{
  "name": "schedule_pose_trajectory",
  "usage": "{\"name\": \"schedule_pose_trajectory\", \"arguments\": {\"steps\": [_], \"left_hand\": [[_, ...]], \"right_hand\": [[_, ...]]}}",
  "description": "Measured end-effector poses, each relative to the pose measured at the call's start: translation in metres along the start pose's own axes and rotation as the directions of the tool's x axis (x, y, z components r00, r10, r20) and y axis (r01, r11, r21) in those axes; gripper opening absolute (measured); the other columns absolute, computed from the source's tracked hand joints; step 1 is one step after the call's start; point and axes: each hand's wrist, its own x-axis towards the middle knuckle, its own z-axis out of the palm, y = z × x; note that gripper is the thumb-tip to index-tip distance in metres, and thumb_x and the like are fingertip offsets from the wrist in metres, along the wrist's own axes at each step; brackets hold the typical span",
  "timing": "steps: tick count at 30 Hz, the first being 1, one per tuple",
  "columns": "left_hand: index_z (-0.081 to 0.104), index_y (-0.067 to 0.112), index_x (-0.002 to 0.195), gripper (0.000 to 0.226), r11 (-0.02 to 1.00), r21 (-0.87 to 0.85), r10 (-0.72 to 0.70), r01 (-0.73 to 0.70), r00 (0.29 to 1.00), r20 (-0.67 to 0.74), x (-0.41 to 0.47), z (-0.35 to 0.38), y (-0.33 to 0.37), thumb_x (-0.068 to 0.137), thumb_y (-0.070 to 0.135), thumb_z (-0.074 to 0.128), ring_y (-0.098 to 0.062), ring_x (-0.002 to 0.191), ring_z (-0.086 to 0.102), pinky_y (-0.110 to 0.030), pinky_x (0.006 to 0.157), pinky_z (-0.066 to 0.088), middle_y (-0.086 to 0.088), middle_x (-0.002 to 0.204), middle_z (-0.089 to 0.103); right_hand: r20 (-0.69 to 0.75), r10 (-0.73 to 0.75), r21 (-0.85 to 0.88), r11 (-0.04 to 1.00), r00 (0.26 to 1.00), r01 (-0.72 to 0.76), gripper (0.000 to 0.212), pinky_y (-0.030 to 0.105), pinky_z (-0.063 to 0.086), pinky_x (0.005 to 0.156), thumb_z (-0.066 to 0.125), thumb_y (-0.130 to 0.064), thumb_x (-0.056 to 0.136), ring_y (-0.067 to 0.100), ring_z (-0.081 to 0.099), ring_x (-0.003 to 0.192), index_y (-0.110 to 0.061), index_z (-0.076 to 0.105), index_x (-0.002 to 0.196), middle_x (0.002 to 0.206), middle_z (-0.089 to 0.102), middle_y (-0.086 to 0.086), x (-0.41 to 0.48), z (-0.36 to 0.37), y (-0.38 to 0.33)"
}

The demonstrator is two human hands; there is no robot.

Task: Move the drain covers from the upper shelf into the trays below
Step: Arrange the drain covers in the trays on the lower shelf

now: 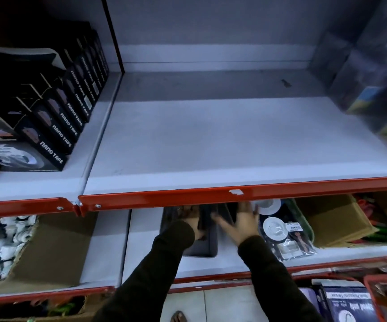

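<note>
Both my hands reach under the red shelf edge into a dark grey tray (203, 249) on the lower shelf. Dark flat packs (214, 213) stand in the tray between my hands. My left hand (191, 219) curls around the packs' left side. On their right side my right hand (242, 225) lies flat against them with its fingers spread. Packaged white round drain covers (275, 229) lie in a green tray (310, 228) just right of my right hand. The middle of the upper shelf (222, 140) holds nothing.
Black "Nano Tape" boxes (57, 117) fill the upper shelf's left bay. Blurred boxes (373, 89) stand at its right. Cardboard boxes (55, 247) (334, 219) flank the trays below. The red shelf lip (187, 198) overhangs my hands.
</note>
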Motion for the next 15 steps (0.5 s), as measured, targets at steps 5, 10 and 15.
{"name": "schedule_pose_trajectory", "arguments": {"steps": [5, 10, 15], "left_hand": [[0.046, 0.009, 0.142, 0.057, 0.724, -0.689, 0.041, -0.035, 0.999, -0.008, -0.004, 0.021, 0.095, 0.097, 0.043, 0.053, -0.031, 0.129, 0.055, -0.033, 0.104, 0.044, -0.015, 0.134, 0.058], [0.030, 0.000, 0.151, 0.067, 0.553, -0.793, -0.106, 0.256, 0.965, 0.238, 0.023, 0.060, 0.154, 0.095, 0.022, 0.059, -0.033, 0.135, 0.047, -0.033, 0.108, 0.044, -0.020, 0.152, 0.041], [0.037, 0.002, 0.147, 0.057, 0.573, -0.766, -0.237, 0.292, 0.954, 0.186, 0.042, 0.068, 0.165, 0.093, 0.007, 0.056, -0.031, 0.107, 0.063, -0.029, 0.082, 0.052, -0.021, 0.139, 0.055]], "right_hand": [[-0.216, 0.334, 0.078, 0.943, 0.917, -0.325, 0.059, 0.049, 0.028, 0.117, 0.057, -0.033, 0.094, 0.041, 0.037, 0.139, 0.002, 0.045, 0.141, 0.150, 0.040, 0.026, 0.012, -0.069, 0.077], [0.223, 0.426, 0.098, 0.885, 0.877, -0.455, 0.042, 0.045, 0.044, 0.106, 0.056, -0.012, 0.094, 0.035, 0.055, 0.119, 0.005, 0.054, 0.132, 0.136, 0.056, 0.030, 0.031, -0.091, 0.122], [0.314, 0.335, 0.171, 0.901, 0.889, -0.400, 0.040, 0.019, 0.049, 0.076, 0.057, -0.002, 0.093, 0.030, 0.058, 0.103, 0.008, 0.055, 0.131, 0.125, 0.061, 0.026, 0.055, -0.099, 0.125]]}}
